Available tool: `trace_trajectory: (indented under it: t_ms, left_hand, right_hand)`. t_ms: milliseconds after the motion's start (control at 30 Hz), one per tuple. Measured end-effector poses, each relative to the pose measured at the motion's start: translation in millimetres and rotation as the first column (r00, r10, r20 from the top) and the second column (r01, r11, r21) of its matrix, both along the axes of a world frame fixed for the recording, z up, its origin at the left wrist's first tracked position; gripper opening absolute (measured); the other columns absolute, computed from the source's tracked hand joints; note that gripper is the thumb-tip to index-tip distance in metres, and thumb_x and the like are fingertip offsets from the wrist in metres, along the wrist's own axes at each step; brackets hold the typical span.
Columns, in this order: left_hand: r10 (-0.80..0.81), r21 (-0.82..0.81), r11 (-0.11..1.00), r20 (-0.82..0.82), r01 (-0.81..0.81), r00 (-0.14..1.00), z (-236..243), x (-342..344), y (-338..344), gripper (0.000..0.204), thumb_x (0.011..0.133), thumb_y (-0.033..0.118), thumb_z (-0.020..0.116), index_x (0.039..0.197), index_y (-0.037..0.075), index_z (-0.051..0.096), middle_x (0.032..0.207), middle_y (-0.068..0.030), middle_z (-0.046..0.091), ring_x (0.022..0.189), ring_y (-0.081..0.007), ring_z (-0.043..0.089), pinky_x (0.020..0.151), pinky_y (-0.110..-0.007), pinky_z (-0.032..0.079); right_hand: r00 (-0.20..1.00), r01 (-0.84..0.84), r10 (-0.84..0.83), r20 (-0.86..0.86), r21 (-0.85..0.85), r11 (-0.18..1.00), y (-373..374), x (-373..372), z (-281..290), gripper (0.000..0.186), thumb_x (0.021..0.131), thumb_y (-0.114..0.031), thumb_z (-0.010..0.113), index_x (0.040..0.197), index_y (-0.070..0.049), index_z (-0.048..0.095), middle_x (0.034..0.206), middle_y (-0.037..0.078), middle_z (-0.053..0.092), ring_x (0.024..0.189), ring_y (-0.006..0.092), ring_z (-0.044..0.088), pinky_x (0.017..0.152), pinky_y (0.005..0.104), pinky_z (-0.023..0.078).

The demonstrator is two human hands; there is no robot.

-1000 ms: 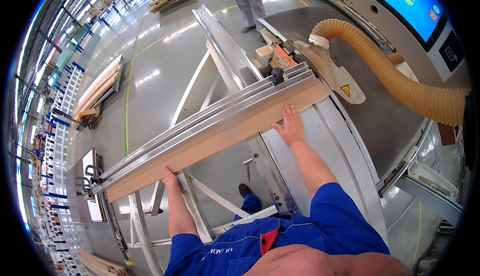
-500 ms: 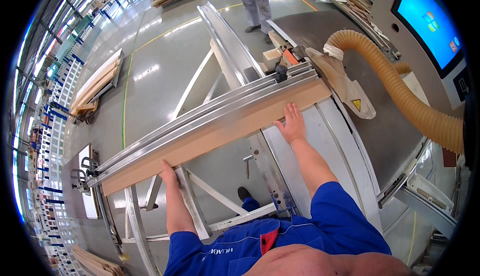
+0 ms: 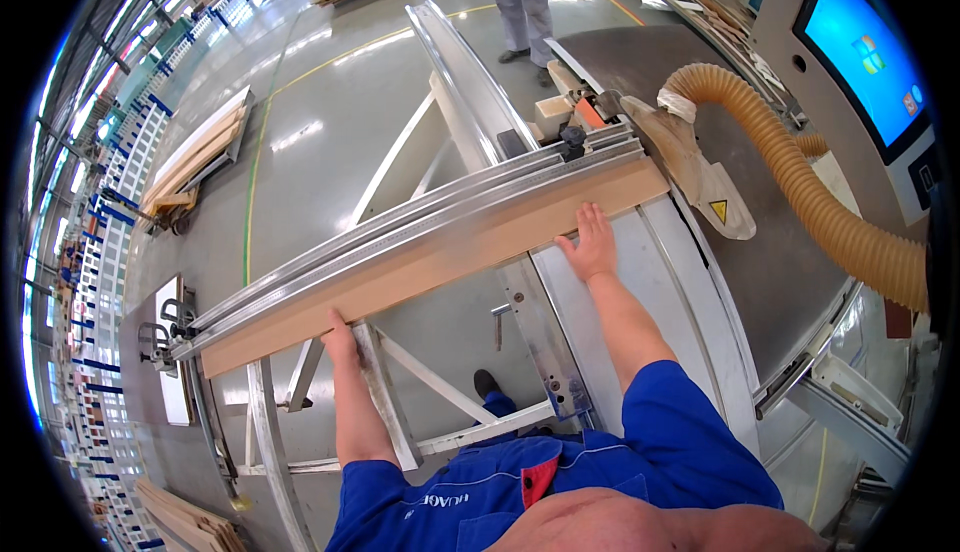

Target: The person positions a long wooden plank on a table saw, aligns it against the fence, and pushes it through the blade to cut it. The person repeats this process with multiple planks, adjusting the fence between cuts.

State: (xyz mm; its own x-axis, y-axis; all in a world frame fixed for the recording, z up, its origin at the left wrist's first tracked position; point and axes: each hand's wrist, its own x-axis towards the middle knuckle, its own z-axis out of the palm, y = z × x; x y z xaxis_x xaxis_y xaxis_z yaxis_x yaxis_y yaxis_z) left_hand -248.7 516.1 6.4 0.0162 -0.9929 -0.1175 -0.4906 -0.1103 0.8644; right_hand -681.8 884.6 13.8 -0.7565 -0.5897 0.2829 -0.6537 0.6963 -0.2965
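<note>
A long, narrow light-brown board (image 3: 440,257) lies along the aluminium fence (image 3: 400,227) of a sliding panel saw. Its right end reaches close to the saw's blade guard (image 3: 705,187). At the board's near edge, left of its middle, my left hand (image 3: 341,337) grips it; a finger or thumb shows at the edge, and the other fingers are hidden. My right hand (image 3: 592,247) lies flat and open near the board's right end. Its fingertips rest on the board, its thumb is apart, and the palm is over the metal sliding table (image 3: 625,292).
An orange-brown dust hose (image 3: 780,117) curves from the guard past a screen (image 3: 865,52) at right. White frame bars (image 3: 390,402) support the fence. Another person (image 3: 520,2) stands beyond the saw. Stacked boards (image 3: 200,152) sit at the left.
The view has shifted slightly. Both hands and the board keep nearly the same places against the fence.
</note>
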Motion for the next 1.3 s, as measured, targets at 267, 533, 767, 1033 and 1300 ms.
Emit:
trace_trajectory:
  t_ms: [267, 533, 767, 1033, 1300]
  left_hand:
    - [0.06, -0.033, 0.997, -0.109, -0.064, 0.992, 1.9, -5.3, 4.3, 0.061, 0.102, 0.04, 0.067, 0.136, -0.01, 0.06, 0.137, -0.0213, 0.065, 0.123, -0.0305, 0.063, 0.105, -0.042, 0.049]
    - [0.264, 0.12, 0.96, -0.106, -0.251, 0.959, -3.8, -2.5, 2.3, 0.074, 0.094, 0.051, 0.073, 0.13, -0.013, 0.062, 0.126, -0.0216, 0.069, 0.112, -0.0294, 0.067, 0.099, -0.043, 0.053]
    - [0.38, 0.102, 0.916, -0.535, -0.389, 0.754, -23.8, 7.0, -13.3, 0.029, 0.101, 0.02, 0.069, 0.112, -0.007, 0.063, 0.102, -0.0118, 0.071, 0.086, -0.0197, 0.07, 0.076, -0.034, 0.061]
    - [0.266, 0.051, 0.953, -0.609, -0.298, 0.747, -34.9, 11.9, -21.0, 0.026, 0.101, 0.019, 0.068, 0.106, -0.007, 0.065, 0.102, -0.0115, 0.071, 0.087, -0.0211, 0.071, 0.078, -0.036, 0.061]
    - [0.286, 0.072, 0.951, -0.583, -0.302, 0.76, -42.5, 13.5, -26.4, 0.023, 0.099, 0.016, 0.069, 0.103, -0.007, 0.065, 0.104, -0.0122, 0.07, 0.089, -0.0213, 0.071, 0.08, -0.035, 0.06]
  right_hand:
    - [1.0, 0.015, -0.015, -0.004, 0.048, 0.999, 3.4, -0.8, -4.6, 0.081, 0.095, -0.058, 0.062, 0.151, -0.001, 0.048, 0.165, 0.015, 0.039, 0.155, 0.0324, 0.029, 0.13, 0.0449, 0.021]
    - [0.999, -0.001, -0.001, 0.035, 0.056, 0.998, 5.9, -4.3, -1.7, 0.081, 0.097, -0.057, 0.06, 0.152, 0.0, 0.046, 0.165, 0.015, 0.038, 0.156, 0.0324, 0.028, 0.13, 0.0451, 0.018]
    - [0.999, -0.008, 0.004, 0.047, 0.067, 0.998, 5.1, -7.6, -4.0, 0.082, 0.096, -0.057, 0.061, 0.152, 0.001, 0.046, 0.164, 0.016, 0.039, 0.156, 0.0324, 0.027, 0.13, 0.0462, 0.018]
    - [0.999, -0.007, 0.006, 0.051, 0.019, 1.0, 4.2, -8.2, -4.5, 0.081, 0.097, -0.056, 0.059, 0.152, 0.001, 0.044, 0.164, 0.018, 0.038, 0.155, 0.0328, 0.028, 0.13, 0.0462, 0.019]
    - [0.998, -0.009, 0.007, 0.06, 0.031, 0.999, 1.5, -11.5, -3.2, 0.081, 0.098, -0.056, 0.058, 0.153, 0.002, 0.044, 0.165, 0.018, 0.038, 0.156, 0.0328, 0.028, 0.131, 0.0458, 0.019]
